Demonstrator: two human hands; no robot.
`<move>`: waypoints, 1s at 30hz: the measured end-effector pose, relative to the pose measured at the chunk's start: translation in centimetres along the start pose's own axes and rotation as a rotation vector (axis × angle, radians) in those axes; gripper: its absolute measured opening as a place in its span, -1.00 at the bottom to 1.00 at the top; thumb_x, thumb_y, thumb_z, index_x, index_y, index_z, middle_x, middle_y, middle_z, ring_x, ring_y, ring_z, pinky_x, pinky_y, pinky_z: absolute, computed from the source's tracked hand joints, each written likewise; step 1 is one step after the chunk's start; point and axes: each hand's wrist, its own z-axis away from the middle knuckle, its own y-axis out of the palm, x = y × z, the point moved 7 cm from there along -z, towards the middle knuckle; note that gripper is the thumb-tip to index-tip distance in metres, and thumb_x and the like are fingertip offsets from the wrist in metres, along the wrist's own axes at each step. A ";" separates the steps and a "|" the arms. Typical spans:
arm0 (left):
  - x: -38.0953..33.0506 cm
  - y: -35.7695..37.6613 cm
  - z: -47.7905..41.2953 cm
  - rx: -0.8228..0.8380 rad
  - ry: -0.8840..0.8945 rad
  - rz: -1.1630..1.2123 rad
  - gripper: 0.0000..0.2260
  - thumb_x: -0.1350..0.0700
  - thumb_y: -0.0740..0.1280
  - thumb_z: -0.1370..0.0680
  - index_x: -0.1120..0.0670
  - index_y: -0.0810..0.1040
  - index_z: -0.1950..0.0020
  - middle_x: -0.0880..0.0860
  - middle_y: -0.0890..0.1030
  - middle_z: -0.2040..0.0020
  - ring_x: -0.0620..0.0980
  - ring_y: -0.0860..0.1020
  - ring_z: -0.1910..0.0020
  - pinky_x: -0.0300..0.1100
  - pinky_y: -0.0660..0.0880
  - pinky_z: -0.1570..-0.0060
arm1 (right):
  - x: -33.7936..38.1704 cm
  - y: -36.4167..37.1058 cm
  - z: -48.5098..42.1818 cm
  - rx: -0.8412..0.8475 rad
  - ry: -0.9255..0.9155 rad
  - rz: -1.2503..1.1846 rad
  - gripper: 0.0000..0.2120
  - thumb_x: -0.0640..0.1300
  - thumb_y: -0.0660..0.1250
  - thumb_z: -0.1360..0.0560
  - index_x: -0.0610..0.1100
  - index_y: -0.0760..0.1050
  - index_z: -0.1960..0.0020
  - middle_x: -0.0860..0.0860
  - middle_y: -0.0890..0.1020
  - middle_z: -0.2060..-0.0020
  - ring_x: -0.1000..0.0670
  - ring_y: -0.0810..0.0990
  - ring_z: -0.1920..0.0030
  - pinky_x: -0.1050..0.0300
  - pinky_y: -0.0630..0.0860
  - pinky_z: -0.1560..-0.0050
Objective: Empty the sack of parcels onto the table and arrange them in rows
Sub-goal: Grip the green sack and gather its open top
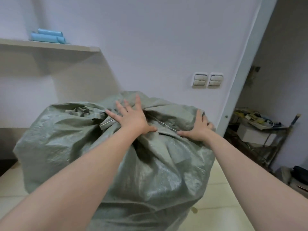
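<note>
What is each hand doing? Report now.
Left hand: open, pressed flat on the sack.
Right hand: on the sack, fingertips hidden; cannot tell.
</note>
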 end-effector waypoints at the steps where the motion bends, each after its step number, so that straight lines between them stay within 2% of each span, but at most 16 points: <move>1: 0.7 0.7 -0.1 0.029 -0.047 -0.002 0.29 -0.52 0.37 -0.18 -0.04 -0.45 -0.51 0.19 -0.10 -0.59 0.34 -0.19 -0.53 0.60 -0.22 -0.22 | 0.0 0.2 -0.4 -0.015 -0.006 0.007 0.30 0.37 0.47 -0.25 -0.05 -0.37 -0.56 -0.13 -0.03 -0.57 -0.28 -0.04 -0.53 -0.27 0.00 -0.50; 3: 1.9 1.3 -0.2 0.048 -0.130 0.013 0.31 -0.49 0.40 -0.19 0.00 -0.45 -0.52 0.15 0.06 -0.59 0.28 -0.04 -0.55 0.58 -0.22 -0.21 | 0.3 0.6 -0.8 -0.072 -0.005 0.059 0.30 0.40 0.47 -0.22 -0.11 -0.28 -0.57 -0.14 0.16 -0.51 -0.22 0.07 -0.50 -0.35 0.07 -0.44; 5: 2.9 1.6 -0.3 0.045 -0.209 0.031 0.27 -0.41 0.46 -0.22 0.02 -0.35 -0.56 0.14 0.25 -0.52 0.25 0.13 -0.51 0.56 -0.20 -0.24 | 0.7 0.9 -1.2 -0.106 0.025 0.108 0.22 0.41 0.46 -0.21 -0.18 -0.05 -0.56 -0.16 0.27 -0.45 -0.22 0.15 -0.47 -0.36 0.08 -0.42; 6: 3.3 1.7 -0.3 0.054 -0.240 0.028 0.20 -0.36 0.49 -0.25 0.02 -0.21 -0.59 0.15 0.35 -0.45 0.25 0.21 -0.48 0.55 -0.18 -0.25 | 1.0 1.1 -1.2 -0.100 0.034 0.142 0.12 0.41 0.46 -0.22 -0.17 0.11 -0.52 -0.15 0.31 -0.41 -0.22 0.18 -0.44 -0.36 0.08 -0.42; 8: 3.8 1.8 -0.1 0.087 -0.268 0.030 -0.13 -0.29 0.49 -0.32 0.00 0.24 -0.51 0.15 0.45 -0.35 0.26 0.30 -0.41 0.54 -0.05 -0.30 | 1.6 1.6 -1.3 -0.065 0.022 0.187 -0.12 0.39 0.44 -0.27 -0.12 0.36 -0.39 -0.14 0.38 -0.34 -0.21 0.23 -0.40 -0.34 0.11 -0.40; 10: 4.4 2.1 0.1 0.119 -0.312 0.107 -0.38 -0.28 0.44 -0.39 -0.05 0.44 -0.36 0.14 0.43 -0.35 0.26 0.29 -0.40 0.49 0.07 -0.31 | 1.8 1.6 -1.5 -0.055 0.018 0.156 -0.25 0.36 0.41 -0.32 -0.08 0.43 -0.34 -0.13 0.40 -0.31 -0.20 0.25 -0.38 -0.31 0.15 -0.39; 13: 5.8 2.5 -0.7 0.118 -0.423 0.239 -0.49 -0.27 0.33 -0.48 -0.04 0.48 -0.33 0.14 0.41 -0.36 0.25 0.26 -0.39 0.44 0.13 -0.31 | 1.6 1.5 -1.7 -0.028 0.054 -0.060 -0.44 0.27 0.35 -0.37 -0.04 0.50 -0.24 -0.12 0.45 -0.20 -0.19 0.27 -0.37 -0.28 0.15 -0.40; 15: 6.3 1.9 -1.2 0.023 -0.458 0.344 -0.69 -0.10 0.25 -0.56 0.00 0.55 -0.23 0.15 0.44 -0.30 0.27 0.32 -0.33 0.32 0.24 -0.31 | 1.6 1.3 -1.4 -0.058 0.099 -0.305 -0.56 0.20 0.27 -0.25 -0.02 0.60 -0.01 -0.12 0.58 -0.06 -0.21 0.43 -0.26 -0.20 0.30 -0.36; 17: 5.4 0.6 -1.4 -0.104 -0.374 0.588 -0.83 0.06 0.21 -0.58 0.03 0.58 -0.01 0.17 0.55 -0.14 0.24 0.46 -0.19 0.07 0.40 -0.20 | 1.9 0.8 -1.4 -0.140 0.077 -0.597 -0.73 0.11 0.24 -0.26 -0.05 0.58 0.25 -0.17 0.67 0.10 -0.22 0.60 -0.04 -0.05 0.50 -0.14; 18: 4.4 -0.3 -1.4 -0.136 -0.298 0.722 -0.84 0.12 0.20 -0.59 0.08 0.56 0.08 0.17 0.58 -0.03 0.19 0.52 -0.09 -0.07 0.42 -0.04 | 2.1 0.4 -1.3 -0.195 0.067 -0.713 -0.84 0.02 0.27 -0.32 -0.05 0.53 0.33 -0.17 0.67 0.17 -0.19 0.62 0.07 0.01 0.51 -0.01; 20: 2.7 -2.3 -1.0 -0.177 -0.220 0.985 -0.76 0.19 0.18 -0.59 0.11 0.45 0.27 0.13 0.52 0.18 0.08 0.48 0.11 -0.15 0.34 0.17 | 3.1 -1.1 -0.1 -0.288 0.056 -0.870 -0.86 -0.12 0.30 -0.41 -0.03 0.49 0.33 -0.12 0.62 0.24 -0.09 0.56 0.18 0.08 0.46 0.13; 22: 2.2 -4.3 -0.9 -0.227 -0.194 1.177 -0.72 0.21 0.17 -0.59 0.09 0.37 0.33 0.06 0.44 0.30 0.03 0.41 0.16 -0.17 0.30 0.21 | 4.5 -3.0 1.0 -0.371 0.010 -1.007 -0.90 -0.17 0.30 -0.47 -0.04 0.54 0.21 -0.07 0.60 0.23 -0.03 0.53 0.20 0.11 0.44 0.15; 24: 1.8 -7.0 -0.8 -0.284 -0.117 1.241 -0.76 0.23 0.15 -0.60 0.12 0.43 0.26 0.06 0.44 0.29 0.01 0.38 0.15 -0.23 0.27 0.22 | 6.5 -4.8 2.0 -0.409 -0.052 -1.149 -0.91 -0.19 0.29 -0.50 -0.08 0.58 0.10 -0.04 0.63 0.19 -0.01 0.55 0.19 0.12 0.47 0.15; 26: 1.5 -10.1 -1.0 -0.331 -0.029 1.254 -0.82 0.23 0.14 -0.62 0.18 0.54 0.02 0.12 0.51 0.11 0.01 0.41 0.08 -0.29 0.24 0.23 | 9.1 -6.8 2.8 -0.464 -0.158 -1.232 -0.90 -0.18 0.31 -0.48 -0.10 0.61 0.07 -0.01 0.64 0.19 0.01 0.57 0.16 0.10 0.51 0.12; 28: 1.6 -12.9 -1.4 -0.400 0.031 1.292 -0.74 0.23 0.14 -0.63 0.23 0.54 -0.22 0.17 0.57 -0.11 0.00 0.46 -0.04 -0.34 0.26 0.15 | 12.3 -8.9 3.7 -0.484 -0.288 -1.277 -0.91 -0.18 0.33 -0.44 -0.08 0.62 0.13 0.02 0.66 0.20 0.03 0.59 0.14 0.06 0.55 0.08; 30: 2.6 -14.6 -2.0 -0.414 0.059 1.322 -0.72 0.22 0.14 -0.64 0.22 0.52 -0.29 0.17 0.57 -0.22 -0.04 0.46 -0.10 -0.42 0.24 0.14 | 15.2 -10.6 4.3 -0.490 -0.390 -1.325 -0.88 -0.21 0.33 -0.42 -0.04 0.60 0.18 0.02 0.67 0.19 0.02 0.61 0.12 0.05 0.57 0.06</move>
